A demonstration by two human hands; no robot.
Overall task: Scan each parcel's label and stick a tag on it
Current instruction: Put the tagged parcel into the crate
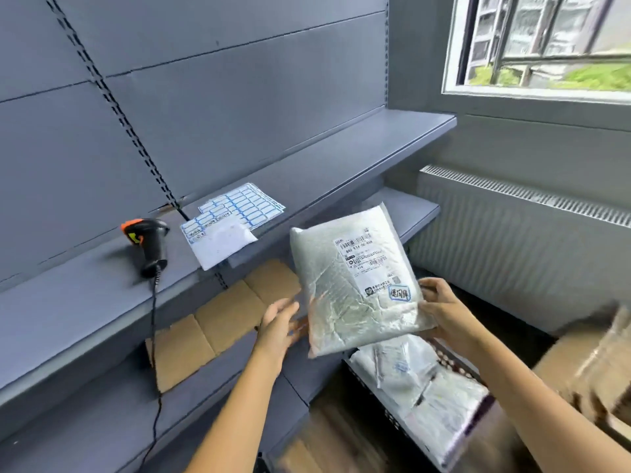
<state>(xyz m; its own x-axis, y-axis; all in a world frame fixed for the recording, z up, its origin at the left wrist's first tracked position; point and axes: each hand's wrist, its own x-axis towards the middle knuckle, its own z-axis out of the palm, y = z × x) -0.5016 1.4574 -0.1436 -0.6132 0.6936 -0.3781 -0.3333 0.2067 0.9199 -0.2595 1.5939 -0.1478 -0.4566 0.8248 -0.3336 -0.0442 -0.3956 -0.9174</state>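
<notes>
The only view comes from a wide-angle camera on the person's head, facing forward and down. It sits close above the left hand (278,324) and right hand (444,312), with a parcel (351,281) between them mid-frame. A grey shelf (307,158) slants across the left, and a window (546,46) fills the upper right corner.

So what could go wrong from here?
The parcel is held by the right hand at one corner, with the left hand open beside it, so it might slip. A sheet overhangs the shelf edge and could get knocked off. The cable of the scanner dangles where an arm might snag it.
</notes>
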